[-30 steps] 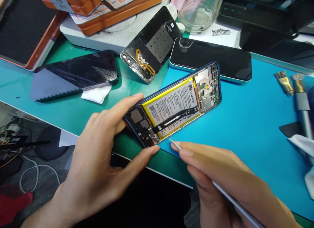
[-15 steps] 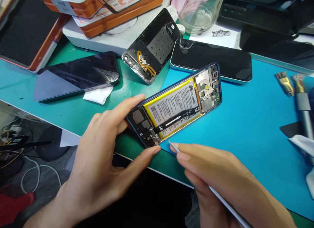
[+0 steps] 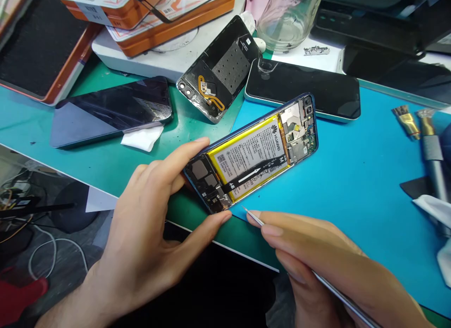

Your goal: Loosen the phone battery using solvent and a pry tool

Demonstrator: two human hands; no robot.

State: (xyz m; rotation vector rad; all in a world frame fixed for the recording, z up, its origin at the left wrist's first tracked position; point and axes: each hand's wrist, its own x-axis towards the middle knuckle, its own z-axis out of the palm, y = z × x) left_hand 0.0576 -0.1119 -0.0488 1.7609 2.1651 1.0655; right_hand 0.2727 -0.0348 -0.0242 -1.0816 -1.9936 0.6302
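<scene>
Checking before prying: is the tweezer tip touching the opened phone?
Apart. The head view shows blue mat between the tweezer tip and the opened phone.

"HUAWEI" on the yellow battery (image 3: 251, 155)

1 head-worn view — looking forward and down, close over the bench (image 3: 352, 177).

Cluttered workbench (image 3: 355, 177), dark floor (image 3: 52, 267) below
</scene>
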